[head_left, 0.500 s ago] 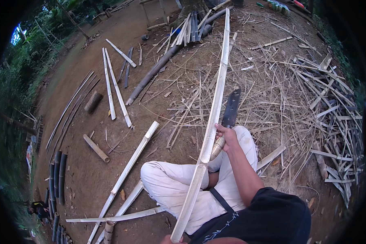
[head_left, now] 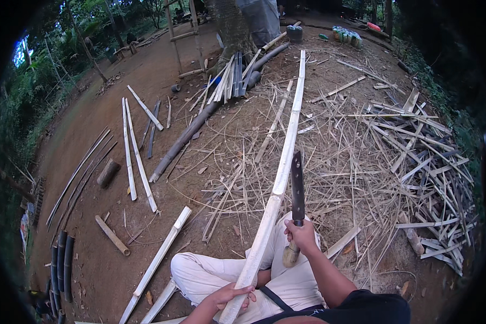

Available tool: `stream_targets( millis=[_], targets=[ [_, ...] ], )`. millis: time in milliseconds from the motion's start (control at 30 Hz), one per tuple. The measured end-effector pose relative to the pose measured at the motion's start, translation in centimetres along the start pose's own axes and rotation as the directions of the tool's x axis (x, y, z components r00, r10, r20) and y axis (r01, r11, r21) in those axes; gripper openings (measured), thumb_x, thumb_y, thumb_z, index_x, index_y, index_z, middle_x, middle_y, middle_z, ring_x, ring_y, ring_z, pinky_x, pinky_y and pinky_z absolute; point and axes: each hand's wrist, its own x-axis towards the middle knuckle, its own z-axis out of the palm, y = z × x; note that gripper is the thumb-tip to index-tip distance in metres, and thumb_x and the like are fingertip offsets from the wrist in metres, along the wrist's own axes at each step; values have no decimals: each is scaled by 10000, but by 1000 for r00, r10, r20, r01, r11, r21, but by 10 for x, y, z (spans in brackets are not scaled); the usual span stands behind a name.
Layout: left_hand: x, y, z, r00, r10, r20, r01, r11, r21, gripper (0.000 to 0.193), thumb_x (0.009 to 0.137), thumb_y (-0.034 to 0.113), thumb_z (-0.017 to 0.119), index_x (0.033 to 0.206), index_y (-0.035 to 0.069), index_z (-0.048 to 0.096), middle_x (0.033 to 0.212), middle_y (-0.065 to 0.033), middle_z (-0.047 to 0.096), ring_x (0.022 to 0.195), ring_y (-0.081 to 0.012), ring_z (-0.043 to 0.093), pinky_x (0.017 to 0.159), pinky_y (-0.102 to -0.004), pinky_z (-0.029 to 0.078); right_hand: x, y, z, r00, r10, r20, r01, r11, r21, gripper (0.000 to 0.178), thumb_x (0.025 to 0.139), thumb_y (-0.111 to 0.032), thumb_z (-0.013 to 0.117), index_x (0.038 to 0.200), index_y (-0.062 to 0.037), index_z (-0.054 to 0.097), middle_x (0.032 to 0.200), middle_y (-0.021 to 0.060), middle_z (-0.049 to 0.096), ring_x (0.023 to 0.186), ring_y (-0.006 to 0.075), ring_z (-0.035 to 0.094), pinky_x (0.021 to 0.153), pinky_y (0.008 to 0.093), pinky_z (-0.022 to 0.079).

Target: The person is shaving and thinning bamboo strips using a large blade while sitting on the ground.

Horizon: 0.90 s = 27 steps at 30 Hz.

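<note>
Hands (head_left: 228, 296) (head_left: 302, 236) on bamboo strip (head_left: 276, 200) and knife (head_left: 297, 189) — handle (head_left: 291, 255) partly hidden

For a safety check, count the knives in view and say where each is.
1: the dark-bladed knife, gripped in the right hand, right of the long pale bamboo strip. Any beneath the strip pile would be hidden.

No readable text, labels, numbers or signs, a pale jagged mark (head_left: 315, 311) on the dark shirt (head_left: 367, 309), possibly print, too small to tell

Outdoor workplace: dirt ground (head_left: 89, 114), tree trunk (head_left: 228, 27), shavings (head_left: 335, 162).
</note>
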Motion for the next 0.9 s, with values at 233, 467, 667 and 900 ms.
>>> stream_targets(
  millis=[233, 467, 667, 900],
  targets=[
    [-48, -20, 3, 987, -65, -150, 96, 973, 209, 495, 1074, 358, 468, 1429, 47, 320, 1102, -197, 659, 888, -289, 719, 783, -407, 615, -64, -14, 7, 991, -55, 120, 74, 983, -166, 226, 914, -198, 738, 891, 11, 653, 686, 68, 674, 547, 124, 611, 527, 289, 486],
    [-88, -51, 25, 986, 165, -13, -165, 986, 10, 496, 1097, 332, 381, 1491, 45, 288, 1138, -236, 651, 821, -288, 720, 723, -409, 621, -113, -43, 0, 757, -333, 562, 649, 485, -586, 235, 805, -140, 737, 938, 18, 625, 780, 177, 693, 728, 332, 709, 636, 412, 549],
    [-95, -47, 64, 960, 209, -185, -219, 975, -36, 470, 1107, 395, 336, 1248, -17, 513, 883, -117, 643, 530, -142, 587, 439, -272, 483, -165, -23, -12, 539, -280, 794, 838, 84, -539, 304, 711, -221, 764, 874, -42, 580, 792, 123, 661, 738, 304, 700, 648, 427, 559],
    [-95, -54, 76, 942, 264, -209, -275, 961, -23, 346, 1099, 285, 420, 1211, -22, 531, 805, -67, 569, 477, -117, 480, 410, -266, 396, -173, -22, -24, 520, -272, 810, 850, 68, -523, 283, 684, -221, 748, 832, -53, 576, 737, 120, 656, 693, 311, 696, 630, 425, 560]
  ],
)
